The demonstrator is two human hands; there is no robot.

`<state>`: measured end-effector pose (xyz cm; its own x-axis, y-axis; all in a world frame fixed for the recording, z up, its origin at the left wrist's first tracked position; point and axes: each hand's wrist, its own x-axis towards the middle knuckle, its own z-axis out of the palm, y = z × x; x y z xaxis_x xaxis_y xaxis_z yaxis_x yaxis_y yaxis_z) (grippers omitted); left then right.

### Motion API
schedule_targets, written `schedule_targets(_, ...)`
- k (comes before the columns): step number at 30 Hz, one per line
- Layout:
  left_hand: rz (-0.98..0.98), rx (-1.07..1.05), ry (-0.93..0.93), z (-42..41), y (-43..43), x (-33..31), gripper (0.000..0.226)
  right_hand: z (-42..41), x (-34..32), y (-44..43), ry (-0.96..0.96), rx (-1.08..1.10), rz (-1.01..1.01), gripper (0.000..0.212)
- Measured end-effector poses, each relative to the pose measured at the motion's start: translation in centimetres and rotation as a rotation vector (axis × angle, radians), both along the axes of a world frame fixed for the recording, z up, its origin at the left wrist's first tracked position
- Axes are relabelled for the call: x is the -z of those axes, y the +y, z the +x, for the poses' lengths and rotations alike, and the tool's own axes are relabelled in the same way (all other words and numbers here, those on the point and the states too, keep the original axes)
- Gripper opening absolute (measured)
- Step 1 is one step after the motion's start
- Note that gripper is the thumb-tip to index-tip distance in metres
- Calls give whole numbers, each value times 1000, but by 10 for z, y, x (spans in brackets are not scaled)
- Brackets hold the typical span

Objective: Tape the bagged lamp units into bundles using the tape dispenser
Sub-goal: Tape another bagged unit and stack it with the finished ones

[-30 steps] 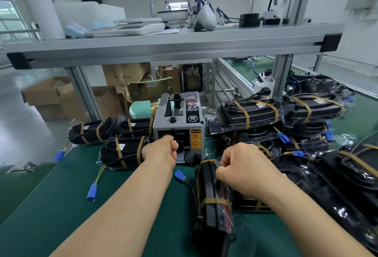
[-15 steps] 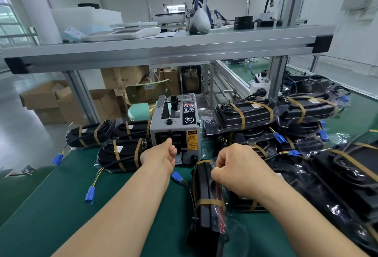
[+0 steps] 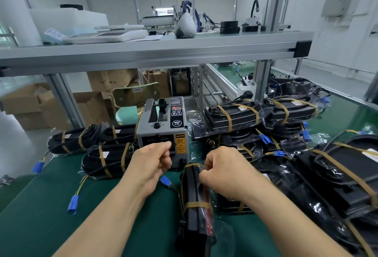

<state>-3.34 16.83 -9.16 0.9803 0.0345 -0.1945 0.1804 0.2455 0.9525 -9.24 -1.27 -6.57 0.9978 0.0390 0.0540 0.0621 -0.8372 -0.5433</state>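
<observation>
- Currently, left hand point(image 3: 151, 166): curled at tape dispenser point(image 3: 161, 131) mouth; whether holding tape, unclear.
- Right hand point(image 3: 223, 172): grips bundle point(image 3: 193, 215), two bands on.
- Finished bundles point(image 3: 106, 157): many, flanking both hands.

Dark green table point(image 3: 36, 232) under the fingers point(image 3: 162, 146). Grey-and-black tape dispenser point(image 3: 161, 131) just beyond them, yellow caution label point(image 3: 180, 143) beside the fingers. Black bagged lamp unit point(image 3: 189, 189) beneath the fingers, banded with brown tape point(image 3: 196, 205). Blue connector point(image 3: 165, 181) between them.
</observation>
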Motion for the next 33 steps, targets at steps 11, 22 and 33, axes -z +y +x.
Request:
schedule_targets(11, 97, 592, -9, -29, 4, -13, 9, -4, -1, -2, -16, 0, 11, 22)
schedule_targets(22, 2, 572, -32, -31, -1, -4, 10, 0, 4, -12, 49, -52, 184, 10)
schedule_targets(33, 243, 586, -74, -19, 9, -16, 12, -2, 6, -7, 58, -65, 255, 12)
